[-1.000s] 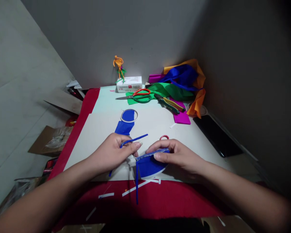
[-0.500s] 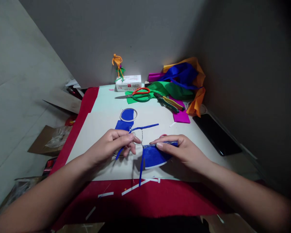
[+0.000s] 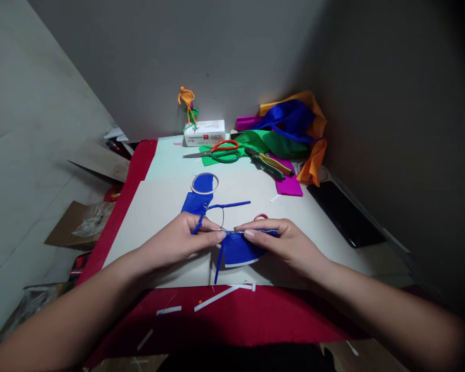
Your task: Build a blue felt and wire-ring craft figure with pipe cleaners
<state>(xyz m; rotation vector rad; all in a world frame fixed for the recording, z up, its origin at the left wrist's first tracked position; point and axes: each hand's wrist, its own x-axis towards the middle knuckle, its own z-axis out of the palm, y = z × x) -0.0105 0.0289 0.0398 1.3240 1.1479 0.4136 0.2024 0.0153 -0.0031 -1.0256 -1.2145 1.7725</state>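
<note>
Both hands hold a small twisted-wire figure [image 3: 222, 217] with limbs wrapped in blue paper. My left hand [image 3: 178, 233] pinches the wire body near its middle, thumb on top. My right hand [image 3: 284, 237] pinches a wire leg together with the top edge of a blue crepe paper piece [image 3: 242, 251], which hangs below and has a white strip along its lower edge. One blue-wrapped limb [image 3: 219, 266] points down toward me, and another blue-wrapped limb [image 3: 232, 204] sticks out to the right. Behind the right fingers a red ring-shaped thing [image 3: 261, 217] shows in part.
A tape roll [image 3: 204, 183] lies on blue paper. Beyond are scissors [image 3: 220, 151], pliers [image 3: 269, 164], coloured crepe paper [image 3: 290, 119], and a white box [image 3: 204, 133] bearing an orange figure [image 3: 186, 101]. A black phone [image 3: 344, 214] lies right; paper strips [image 3: 217, 298] lie on the red cloth [image 3: 256, 323].
My left hand has moved right and closed its thumb and fingers onto the wire body beside the right fingertips. The figure and blue paper have shifted slightly left.
</note>
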